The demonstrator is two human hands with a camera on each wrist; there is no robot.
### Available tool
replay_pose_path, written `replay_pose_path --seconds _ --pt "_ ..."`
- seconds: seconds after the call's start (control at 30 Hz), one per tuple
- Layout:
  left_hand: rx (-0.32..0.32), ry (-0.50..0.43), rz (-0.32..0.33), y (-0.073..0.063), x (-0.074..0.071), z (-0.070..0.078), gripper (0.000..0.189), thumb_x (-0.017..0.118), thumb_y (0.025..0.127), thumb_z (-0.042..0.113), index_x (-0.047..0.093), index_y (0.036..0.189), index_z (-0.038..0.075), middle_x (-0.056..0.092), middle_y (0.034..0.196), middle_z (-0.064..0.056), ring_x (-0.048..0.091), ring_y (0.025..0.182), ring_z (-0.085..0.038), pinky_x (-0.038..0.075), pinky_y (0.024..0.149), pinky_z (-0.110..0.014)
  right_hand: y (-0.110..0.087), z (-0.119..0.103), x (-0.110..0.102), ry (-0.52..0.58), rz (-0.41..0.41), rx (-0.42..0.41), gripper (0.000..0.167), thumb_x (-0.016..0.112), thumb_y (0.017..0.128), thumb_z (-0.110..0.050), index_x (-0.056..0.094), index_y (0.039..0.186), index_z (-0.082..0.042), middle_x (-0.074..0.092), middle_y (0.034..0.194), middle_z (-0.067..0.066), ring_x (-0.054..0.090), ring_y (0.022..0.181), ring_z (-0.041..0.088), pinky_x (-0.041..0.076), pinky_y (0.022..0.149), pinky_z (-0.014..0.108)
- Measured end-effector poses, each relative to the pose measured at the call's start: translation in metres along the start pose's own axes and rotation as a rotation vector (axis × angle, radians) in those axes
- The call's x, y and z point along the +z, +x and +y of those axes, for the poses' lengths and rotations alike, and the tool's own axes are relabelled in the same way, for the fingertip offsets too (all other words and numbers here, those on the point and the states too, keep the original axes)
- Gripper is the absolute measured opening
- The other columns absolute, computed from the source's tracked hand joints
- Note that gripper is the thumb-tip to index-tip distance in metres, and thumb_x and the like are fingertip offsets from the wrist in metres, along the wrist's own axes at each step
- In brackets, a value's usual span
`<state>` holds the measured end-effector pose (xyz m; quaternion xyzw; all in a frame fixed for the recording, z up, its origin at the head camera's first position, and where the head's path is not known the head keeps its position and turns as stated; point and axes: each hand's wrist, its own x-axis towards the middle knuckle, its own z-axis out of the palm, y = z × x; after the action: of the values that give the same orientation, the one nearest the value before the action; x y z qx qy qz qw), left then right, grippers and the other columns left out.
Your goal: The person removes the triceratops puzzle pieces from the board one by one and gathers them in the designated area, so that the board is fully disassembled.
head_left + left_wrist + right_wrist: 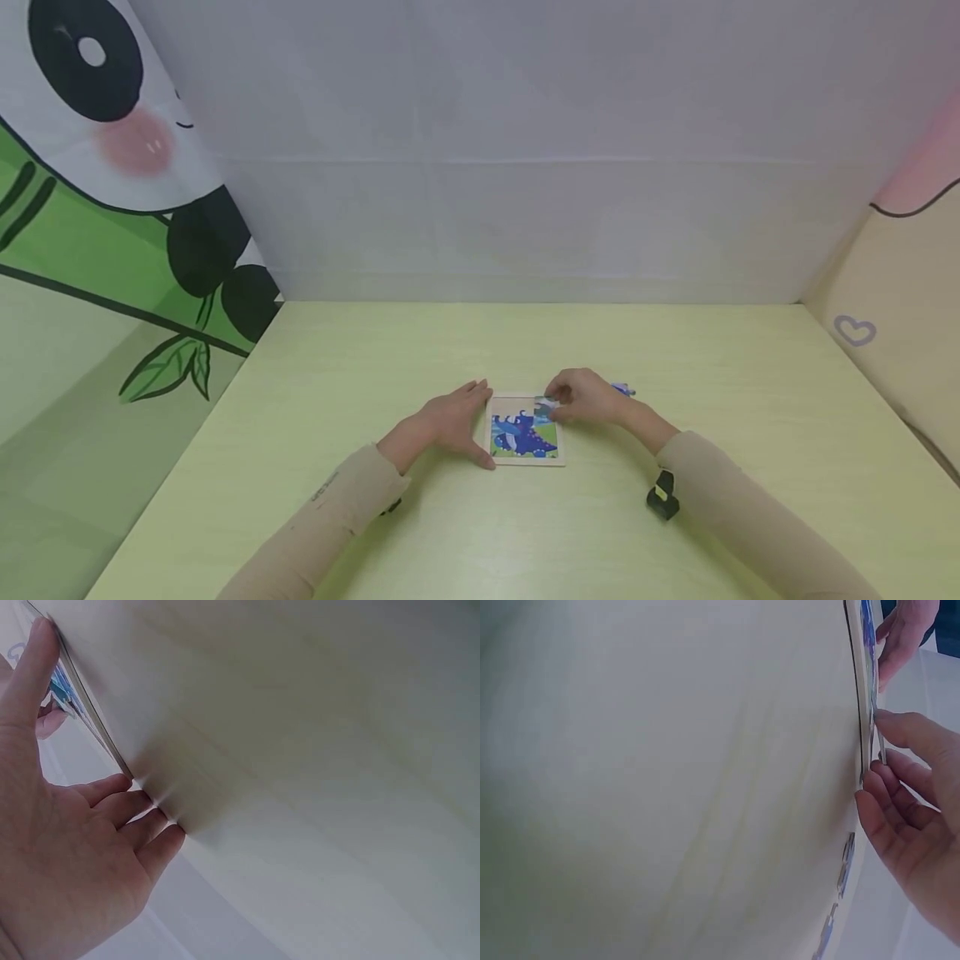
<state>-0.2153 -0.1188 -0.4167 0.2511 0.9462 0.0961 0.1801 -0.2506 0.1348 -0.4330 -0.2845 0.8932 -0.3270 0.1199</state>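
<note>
A small square jigsaw puzzle with a pale wooden frame (528,463) lies flat on the table. Its picture shows a blue dinosaur (521,437) on green, with bare wood at the upper left of the tray. My left hand (452,421) rests along the frame's left side, thumb at the lower corner and fingertips near the upper one. At the upper right, my right hand (588,396) pinches a puzzle piece (881,742) between thumb and fingers, tilted over the frame's edge. The hand partly hides that piece in the head view.
Loose puzzle pieces (846,862) lie on the table beyond my right hand; one blue piece (624,389) shows in the head view. A pale wood-grain table (375,350) extends to a grey back wall (540,217). A black strap device (663,496) sits at the right wrist.
</note>
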Motion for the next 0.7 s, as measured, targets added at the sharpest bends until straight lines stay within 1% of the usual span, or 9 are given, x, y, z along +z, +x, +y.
replay_pose_path --seconds 0.23,0.37,0.47,0.6,0.7 --pt "0.005 -0.010 0.003 0.001 0.001 -0.001 0.113 0.075 0.058 0.059 0.024 0.143 0.005 0.018 0.150 -0.009 0.013 0.138 -0.027 0.023 0.108 -0.044 -0.003 -0.003 -0.004 0.039 0.015 -0.027 0.031 0.074 0.074 -0.011 0.063 0.099 0.004 0.062 0.090 0.006 0.057 0.081 0.016 0.050 0.070 0.024" --pt "0.008 -0.002 0.006 0.001 0.002 -0.003 0.113 0.075 0.058 0.060 0.024 0.143 0.005 0.018 0.150 -0.009 0.014 0.138 -0.027 0.024 0.108 -0.044 -0.005 -0.004 -0.005 0.014 0.035 -0.046 0.031 0.074 0.073 -0.012 0.064 0.099 0.002 0.063 0.090 0.005 0.057 0.081 0.016 0.050 0.070 0.025" --pt "0.009 -0.002 0.008 0.000 0.002 -0.003 0.113 0.075 0.058 0.059 0.024 0.143 0.005 0.018 0.150 -0.009 0.014 0.138 -0.026 0.024 0.108 -0.044 -0.008 -0.002 -0.008 -0.021 0.054 -0.078 0.028 0.072 0.074 -0.012 0.065 0.099 0.001 0.063 0.090 0.004 0.056 0.081 0.015 0.050 0.070 0.026" --pt "0.010 -0.007 0.008 0.000 0.002 -0.002 0.113 0.076 0.058 0.059 0.024 0.143 0.005 0.018 0.150 -0.010 0.014 0.138 -0.027 0.024 0.108 -0.044 -0.014 0.005 -0.018 -0.057 0.074 -0.102 0.024 0.070 0.077 -0.011 0.066 0.098 0.000 0.063 0.090 0.003 0.057 0.081 0.017 0.050 0.070 0.029" --pt "0.009 -0.010 0.011 0.000 0.002 -0.002 0.113 0.075 0.058 0.060 0.024 0.143 0.006 0.018 0.150 -0.010 0.014 0.138 -0.027 0.024 0.108 -0.044 -0.022 0.012 -0.027 -0.055 0.087 -0.096 0.023 0.070 0.077 -0.012 0.066 0.097 0.000 0.062 0.089 0.002 0.058 0.082 0.018 0.050 0.069 0.030"
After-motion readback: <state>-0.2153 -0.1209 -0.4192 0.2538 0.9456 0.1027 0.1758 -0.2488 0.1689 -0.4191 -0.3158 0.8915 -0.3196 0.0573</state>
